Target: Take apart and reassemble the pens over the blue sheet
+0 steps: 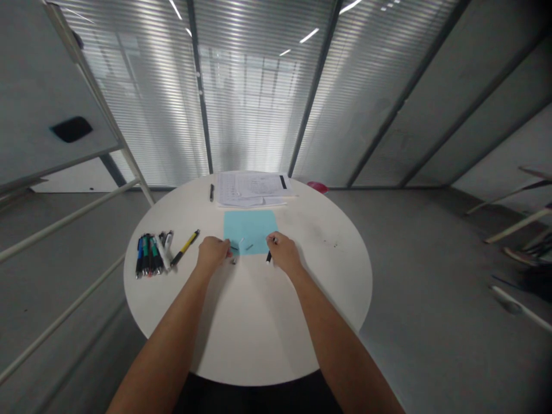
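Here, right fingers (272, 240) pinch black pen part (268, 257) over blue paper (250, 230).

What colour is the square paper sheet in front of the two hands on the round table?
The square paper sheet is a plain light turquoise blue, best seen in the head view.

Bare left hand (211, 256) and right hand (284, 253), bare forearms (166, 339), dark clothing (259, 397) along the bottom edge.

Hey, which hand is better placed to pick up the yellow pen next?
Left, most likely: the left hand is closest to the yellow pen. The right hand is on the far side of the blue paper and seems to be holding a dark pen.
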Tool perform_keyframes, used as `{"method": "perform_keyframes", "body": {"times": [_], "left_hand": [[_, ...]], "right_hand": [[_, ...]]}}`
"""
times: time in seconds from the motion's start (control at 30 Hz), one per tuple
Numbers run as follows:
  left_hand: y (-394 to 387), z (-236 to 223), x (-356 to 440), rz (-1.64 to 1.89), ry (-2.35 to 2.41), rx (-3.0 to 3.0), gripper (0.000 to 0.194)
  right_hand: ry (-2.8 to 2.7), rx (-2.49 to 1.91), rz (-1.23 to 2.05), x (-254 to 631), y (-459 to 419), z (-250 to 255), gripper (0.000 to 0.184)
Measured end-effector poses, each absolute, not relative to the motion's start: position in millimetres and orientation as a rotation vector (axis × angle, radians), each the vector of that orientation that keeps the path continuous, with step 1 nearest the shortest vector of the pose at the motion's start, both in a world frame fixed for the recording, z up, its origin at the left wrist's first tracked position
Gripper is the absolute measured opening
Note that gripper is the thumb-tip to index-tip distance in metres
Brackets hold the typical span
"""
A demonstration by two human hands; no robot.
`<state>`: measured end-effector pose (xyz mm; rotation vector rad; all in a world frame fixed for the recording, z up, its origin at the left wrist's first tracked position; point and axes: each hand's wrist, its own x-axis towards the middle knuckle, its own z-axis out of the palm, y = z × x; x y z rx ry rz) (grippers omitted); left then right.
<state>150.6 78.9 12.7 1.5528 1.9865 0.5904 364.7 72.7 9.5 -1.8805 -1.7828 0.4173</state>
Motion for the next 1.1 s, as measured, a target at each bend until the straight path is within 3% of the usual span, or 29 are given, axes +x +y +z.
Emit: {"method": "perform_keyframes", "body": {"times": [0.3, 0.6, 0.83, 1.1], "left_hand": [[76, 9, 175, 0.649, 2.026, 2.151, 0.035], [85, -1, 178, 0.633, 1.968, 2.359, 0.03], [89, -1, 175, 0.921, 1.853, 2.237, 0.025], [80, 12, 179, 1.284, 1.504, 1.596, 0.034]], "right_hand": [[-1.724, -1.913, 0.411, 365, 72, 13, 0.024], [-1.651, -1.866, 0.457, 365, 71, 13, 0.023], [-1.538, -1.736, 0.576, 365, 73, 10, 0.028], [-1.271, -1.364, 0.957, 364, 75, 10, 0.03]]}}
